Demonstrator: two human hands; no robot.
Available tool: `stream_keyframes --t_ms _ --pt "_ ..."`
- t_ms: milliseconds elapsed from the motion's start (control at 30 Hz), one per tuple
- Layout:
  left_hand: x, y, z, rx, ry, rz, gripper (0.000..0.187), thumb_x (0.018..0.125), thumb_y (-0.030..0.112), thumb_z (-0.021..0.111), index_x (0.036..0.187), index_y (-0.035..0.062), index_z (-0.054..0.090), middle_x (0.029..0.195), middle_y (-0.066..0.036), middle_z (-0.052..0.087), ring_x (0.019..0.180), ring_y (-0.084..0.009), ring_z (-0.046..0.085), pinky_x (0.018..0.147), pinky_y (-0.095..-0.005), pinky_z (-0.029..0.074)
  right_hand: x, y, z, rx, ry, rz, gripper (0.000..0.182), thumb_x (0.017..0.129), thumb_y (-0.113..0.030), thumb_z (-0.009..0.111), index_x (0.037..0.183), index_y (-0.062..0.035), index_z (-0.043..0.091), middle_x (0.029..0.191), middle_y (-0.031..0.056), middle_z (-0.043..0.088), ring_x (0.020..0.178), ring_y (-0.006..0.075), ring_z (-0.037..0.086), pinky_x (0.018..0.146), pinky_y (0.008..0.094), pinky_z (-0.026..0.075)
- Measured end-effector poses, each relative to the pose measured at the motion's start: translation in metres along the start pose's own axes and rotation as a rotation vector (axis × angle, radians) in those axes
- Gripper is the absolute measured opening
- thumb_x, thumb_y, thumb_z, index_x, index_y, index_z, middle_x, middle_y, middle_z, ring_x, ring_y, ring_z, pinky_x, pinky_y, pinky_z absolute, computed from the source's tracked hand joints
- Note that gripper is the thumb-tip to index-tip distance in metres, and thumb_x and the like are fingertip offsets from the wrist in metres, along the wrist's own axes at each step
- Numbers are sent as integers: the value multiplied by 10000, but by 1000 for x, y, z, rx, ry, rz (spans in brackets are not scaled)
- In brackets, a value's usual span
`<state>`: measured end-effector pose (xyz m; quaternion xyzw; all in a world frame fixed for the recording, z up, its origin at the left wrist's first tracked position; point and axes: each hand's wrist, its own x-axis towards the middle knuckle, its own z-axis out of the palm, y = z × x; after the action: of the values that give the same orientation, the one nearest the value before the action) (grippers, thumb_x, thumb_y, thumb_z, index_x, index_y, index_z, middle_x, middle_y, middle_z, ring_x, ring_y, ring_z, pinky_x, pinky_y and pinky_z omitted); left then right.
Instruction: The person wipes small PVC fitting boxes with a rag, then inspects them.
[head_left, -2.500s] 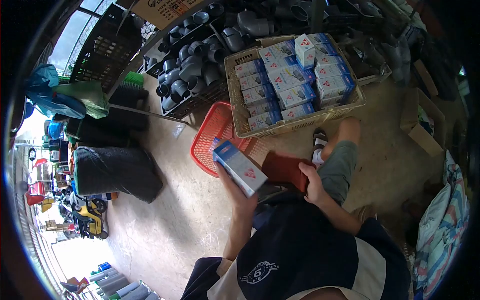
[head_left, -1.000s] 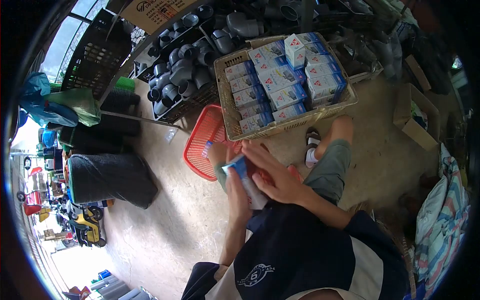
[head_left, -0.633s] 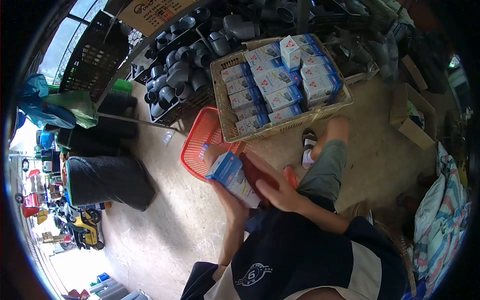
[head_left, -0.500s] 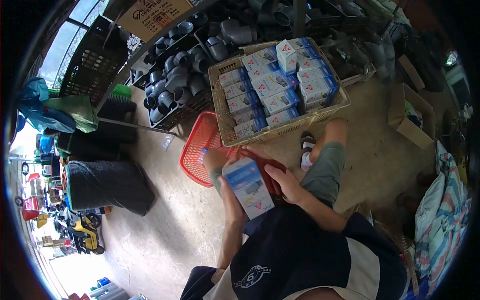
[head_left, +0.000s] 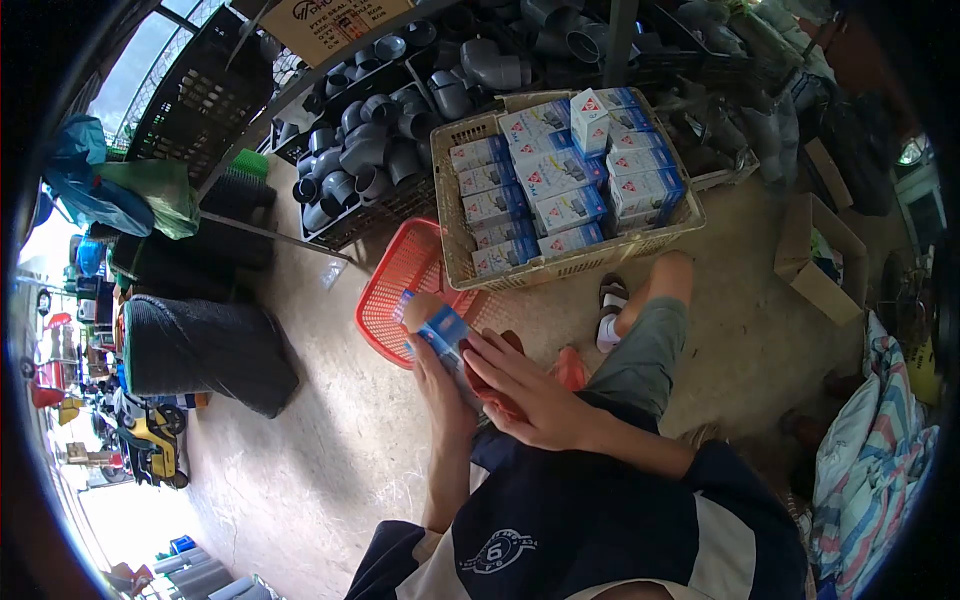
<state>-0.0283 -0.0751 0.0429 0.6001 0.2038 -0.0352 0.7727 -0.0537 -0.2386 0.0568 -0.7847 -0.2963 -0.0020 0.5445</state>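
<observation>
Leftmost, a dark mesh roll (head_left: pixel 205 350) stood on the concrete floor (head_left: pixel 300 470), well apart from the hands. Next came the red basket (head_left: pixel 378 305), low beside the tan crate (head_left: pixel 560 268).

Left hand (head_left: pixel 442 388): forearm rose nearly upright from the lower edge of the view, palm turned inward, fingers up along the near side of the blue-and-white box (head_left: pixel 446 330). Grip partly closed, opened only to the box's width, and holding it. The box sat tilted between the two hands, in front of the person's dark shirt (head_left: pixel 590 500), its blue end up and toward the basket.

Right hand (head_left: pixel 535 405): forearm slanted in from the right, back of the hand up, fingers nearly straight and close together, pointing up-left. It held a red-brown cloth (head_left: pixel 490 392) under the palm, against the box; thumb contact could not be told.

Farther right, a bare knee (head_left: pixel 672 272) showed near the crate of similar boxes (head_left: pixel 560 172).
</observation>
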Motion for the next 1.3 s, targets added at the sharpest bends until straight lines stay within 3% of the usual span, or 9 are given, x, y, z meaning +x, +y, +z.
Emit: stream_keyframes --t_ms 100,267,467,700,800,1000,1033,1133,1300 --pt "-18 3 19 -4 -152 -14 674 1086 536 295 1508 14 358 1437 -143 512 1323 -226 512 1105 -372 428 19 10 -16 30 52 -27 652 981 -169 577 1558 -19 313 1626 201 260 1522 384 222 1222 498 237" --pt "-17 -4 19 87 -95 -120 660 1091 530 267 1511 29 362 1465 -141 485 1357 -212 474 1105 -359 425 31 12 -19 -40 109 -14 614 968 -123 593 1533 -15 380 1610 177 324 1520 341 258 1213 444 272" --pt "18 -36 -7 -436 11 -196 644 1025 641 388 1288 82 570 1156 -84 671 1033 -210 668 935 -366 542 -9 20 -21 56 -103 -74 560 982 -128 567 1504 5 411 1591 167 370 1505 306 309 1205 437 298" --pt "-6 -29 26 -432 -67 -281 518 1050 547 441 1344 127 514 1193 -44 630 1090 -176 622 975 -360 499 -36 48 -12 1074 253 592 610 1035 -215 491 1537 75 302 1609 141 349 1440 211 400 1188 345 303" --pt "-12 -35 38 -66 -16 -83 553 1082 455 418 1471 63 418 1376 -93 540 1251 -206 546 1061 -353 424 -15 29 -20 1015 344 373 579 1037 -178 493 1544 43 321 1633 120 307 1472 204 345 1204 345 267" --pt "-24 4 38 -255 -339 -90 540 1088 476 372 1410 52 458 1356 -120 566 1218 -228 591 1054 -387 462 -12 17 -14 246 175 78 576 1009 -193 557 1536 -35 388 1622 147 319 1534 300 226 1230 441 205" --pt "-25 7 40 -333 -301 -244 573 1090 492 340 1423 37 445 1353 -129 562 1217 -225 591 1067 -383 456 -10 12 -12 79 117 44 583 986 -179 579 1530 -59 407 1612 155 329 1526 366 225 1225 493 206" --pt "-18 -29 17 101 -201 -49 577 1109 465 286 1394 3 480 1262 -117 608 1134 -183 590 995 -360 464 -1 18 -17 -109 34 -84 583 976 -175 590 1523 -67 419 1611 154 332 1522 386 227 1218 511 217" --pt "-50 -23 32 342 -110 32 589 1102 467 322 1433 0 460 1390 -144 528 1280 -208 493 1086 -352 375 15 25 -16 96 327 58 581 969 -173 593 1516 -70 427 1609 158 332 1510 395 254 1216 516 223"
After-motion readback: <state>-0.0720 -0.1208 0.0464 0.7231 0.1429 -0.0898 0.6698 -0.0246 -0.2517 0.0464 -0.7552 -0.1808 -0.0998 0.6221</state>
